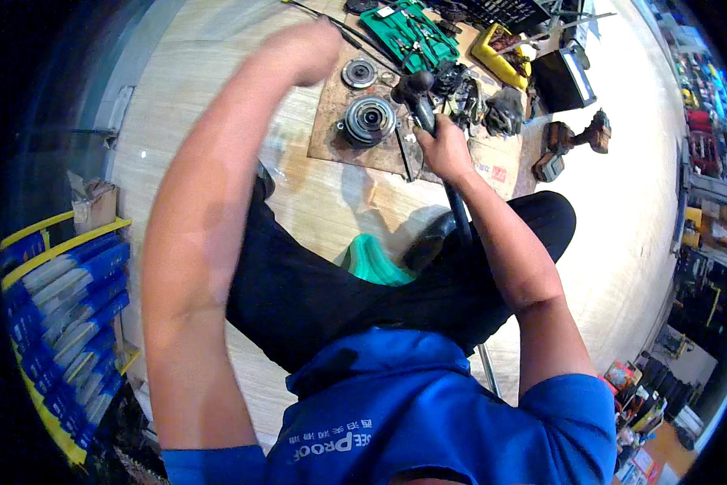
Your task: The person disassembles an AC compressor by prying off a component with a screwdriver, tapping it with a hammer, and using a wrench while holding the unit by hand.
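My right hand (446,149) grips a black mallet (418,99) by its handle. The mallet's rounded head points away from me, and the handle runs back below my hand towards my knee. To the left of the mallet, a round grooved metal pulley assembly (370,121) rests on a brown cardboard sheet (331,133). A smaller round metal disc (359,73) lies just beyond it. My left hand (319,50) is raised at the far left, apart from the pulley. Its fingers look curled in, slightly blurred, and what they may hold is hidden.
Beyond the cardboard lie a green tool case (412,36), a yellow tray (501,55) and a black box (564,79). A cordless drill (596,132) is on the right. A green stool (377,260) shows between my legs. Blue packages on a yellow rack (68,315) stand left.
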